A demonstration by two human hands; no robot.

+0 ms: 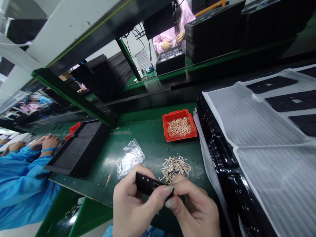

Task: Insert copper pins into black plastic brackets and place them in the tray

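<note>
From the far end of the feed, I am watching a narrow black rectangular panel with small pale dots [145, 184] sitting in the lower centre of the frame, raised above the worktop. The left hand [133, 207] is gripping it, thumb pressing on its near face and fingers curling behind. The right hand [197, 207] is bringing thumb and fingertip together at the panel's right end; I cannot tell whether a small part is hiding in that pinch. I am judging the step in hand to be fine fingertip work at that end, so the next move is calling for a steady left grip and light, exact pressure from the right.

Just beyond the hands, a loose heap of small tan flat strips [175, 165] is lying on the green worktop [145, 125]. A crumpled clear plastic bag [132, 156] is resting left of it, and a red plastic tray [184, 137] is holding more strips above it.
</note>
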